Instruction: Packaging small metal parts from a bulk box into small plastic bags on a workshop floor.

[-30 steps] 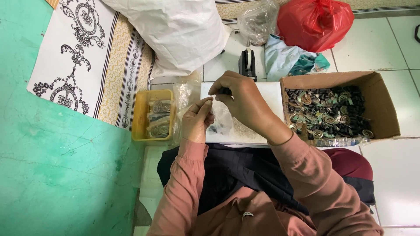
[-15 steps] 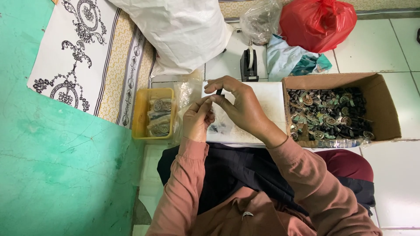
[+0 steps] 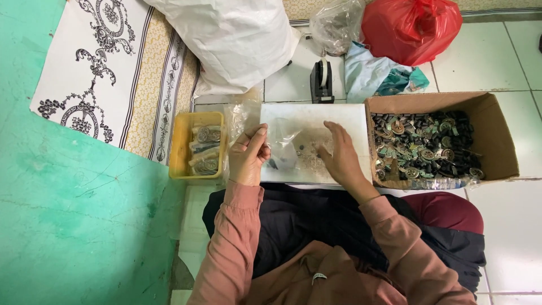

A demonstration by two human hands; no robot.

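Left hand (image 3: 248, 155) pinching small clear plastic bag (image 3: 282, 149) at its upper edge, thumb and fingers pressed together, holding it over left part of white board (image 3: 305, 116). Right hand (image 3: 339, 155) resting flat on board just right of bag, fingers spread, gripping nothing; few small dark parts lying between. Yellow tub (image 3: 182, 147) with packed bags sitting just left of board. Cardboard box (image 3: 497, 135) of small metal parts touching board's right edge. Black tape dispenser (image 3: 322, 82) standing just beyond board.
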